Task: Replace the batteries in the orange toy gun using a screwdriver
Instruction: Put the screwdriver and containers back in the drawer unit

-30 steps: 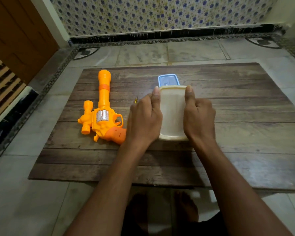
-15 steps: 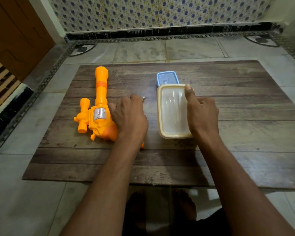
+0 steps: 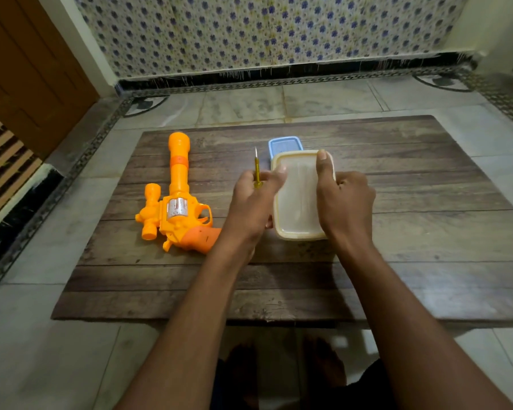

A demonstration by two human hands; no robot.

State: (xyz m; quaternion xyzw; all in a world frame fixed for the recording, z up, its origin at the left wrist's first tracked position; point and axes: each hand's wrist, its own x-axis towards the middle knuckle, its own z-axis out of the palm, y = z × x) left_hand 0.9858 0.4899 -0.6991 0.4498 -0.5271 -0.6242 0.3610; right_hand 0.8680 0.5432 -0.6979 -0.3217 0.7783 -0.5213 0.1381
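Head cam, only view: the left hand (image 3: 253, 202) has its grip closed round a small yellow-handled screwdriver (image 3: 257, 173), tip pointing away from the person, thumb also touching the cream box (image 3: 298, 199). The right hand (image 3: 345, 199) is wrapped on that box's right side, thumb laid over the lid. A blue lid (image 3: 285, 144) pokes out behind it. The orange toy gun (image 3: 176, 202) lies flat on the bench (image 3: 427, 202), untouched, just left of the left hand, well apart from the right. Its long axis runs front-to-back w/ barrel pointing away, butt nearest the left wrist. Reckon the left hand, being nearer, only has to swing left to reach it. Batteries not visible; can't tell if they're in the box.
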